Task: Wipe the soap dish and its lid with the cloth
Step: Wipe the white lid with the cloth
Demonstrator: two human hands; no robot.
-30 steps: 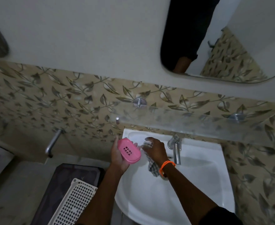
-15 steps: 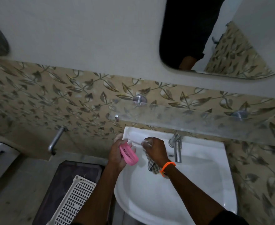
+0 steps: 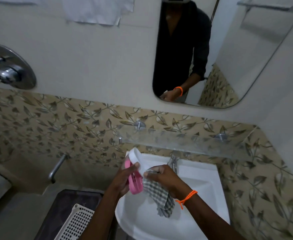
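Observation:
My left hand (image 3: pixel 125 178) grips a pink soap dish (image 3: pixel 135 182) with drain slots, held on edge above the left rim of the white washbasin (image 3: pixel 202 191). A white lid (image 3: pixel 138 159) stands tilted above the pink dish, against my left thumb. My right hand (image 3: pixel 166 178), with an orange band on the wrist, holds a grey checked cloth (image 3: pixel 159 196); the cloth touches the lid's lower end and hangs down into the basin.
A chrome tap (image 3: pixel 173 162) stands behind my right hand. A glass shelf (image 3: pixel 177 142) juts out above the basin, under a mirror (image 3: pixel 228 58). A white slotted basket (image 3: pixel 74 222) on a dark mat lies at lower left. A metal wall pipe (image 3: pixel 55 168) sticks out left.
The white lid has come up above the pink dish and into view. The cloth has been drawn up against it. The view has tilted upward, and both hands now sit lower in frame.

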